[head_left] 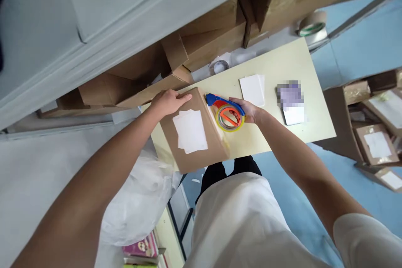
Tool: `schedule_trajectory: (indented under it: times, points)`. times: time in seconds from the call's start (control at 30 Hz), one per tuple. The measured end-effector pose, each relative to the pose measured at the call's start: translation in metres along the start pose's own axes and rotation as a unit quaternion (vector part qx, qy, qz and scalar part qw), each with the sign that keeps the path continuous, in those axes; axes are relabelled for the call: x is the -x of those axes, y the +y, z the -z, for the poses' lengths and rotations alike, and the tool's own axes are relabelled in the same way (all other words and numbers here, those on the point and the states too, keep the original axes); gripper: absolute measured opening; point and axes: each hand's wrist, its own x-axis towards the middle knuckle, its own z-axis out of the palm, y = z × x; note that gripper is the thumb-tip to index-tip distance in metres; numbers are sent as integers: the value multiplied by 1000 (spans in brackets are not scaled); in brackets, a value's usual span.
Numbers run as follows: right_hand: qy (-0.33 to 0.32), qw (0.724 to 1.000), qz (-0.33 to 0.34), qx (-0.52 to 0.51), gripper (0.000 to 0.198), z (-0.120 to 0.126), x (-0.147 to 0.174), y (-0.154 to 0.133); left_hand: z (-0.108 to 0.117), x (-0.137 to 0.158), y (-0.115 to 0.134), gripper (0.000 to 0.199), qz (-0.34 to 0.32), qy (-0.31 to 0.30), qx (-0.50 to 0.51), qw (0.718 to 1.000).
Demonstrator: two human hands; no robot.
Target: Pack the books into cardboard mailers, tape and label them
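A brown cardboard box [166,127] lies on the pale yellow table [260,132], with white paper labels [192,132] on its top. My left hand [169,102] grips the box at its far left corner, thumb along the top and the other fingers partly hidden. Just right of the box, my right hand [247,111] is closed around a blue and orange tape dispenser [230,113] loaded with a yellow-edged roll. The dispenser's blue head points toward the box's right side.
White paper sheets [252,90] and a phone-like item [292,102], partly blurred, lie farther right on the table. Open cartons [213,37] line the back, near a tape roll [220,67]. A white plastic bag [138,201] hangs at left; packed boxes [377,144] stand right.
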Motion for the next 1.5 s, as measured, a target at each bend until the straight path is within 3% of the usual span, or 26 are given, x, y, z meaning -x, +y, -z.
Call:
schedule_trajectory:
  times: [0.1,0.2,0.27,0.37,0.5,0.6,0.7,0.83,1.07,1.17,1.27,1.4,1.5]
  points:
    - [25,997,-23,68,32,2,-7,-20,-20,12,14,61,27,162,56,985]
    - [42,992,26,118,25,2,-11,-20,-36,20,32,52,-81,236,56,967]
    - [59,983,100,142,20,1,-10,-12,-42,23,39,50,-131,238,43,961]
    - [80,964,176,182,29,2,-1,5,-44,24,43,45,-142,230,32,962]
    - [23,961,158,227,59,7,21,26,-43,24,45,39,-119,217,26,969]
    - [51,943,182,274,83,9,31,35,-43,25,49,37,-105,214,20,971]
    - [69,922,232,304,84,12,35,39,-43,26,52,38,-95,219,6,971]
    - [63,927,206,307,83,32,56,54,-43,25,51,40,-90,214,-12,973]
    - [64,965,125,220,80,80,131,153,-45,20,50,42,-83,211,-23,974]
    - [68,973,114,188,82,72,141,196,-45,20,52,43,-79,206,-25,975]
    - [84,974,133,160,87,47,131,224,-45,22,46,44,-72,212,-21,974]
    - [154,960,178,152,86,20,106,219,-52,22,23,46,-17,244,30,969]
    - [208,929,242,187,81,12,81,166,-65,25,3,52,123,266,110,950]
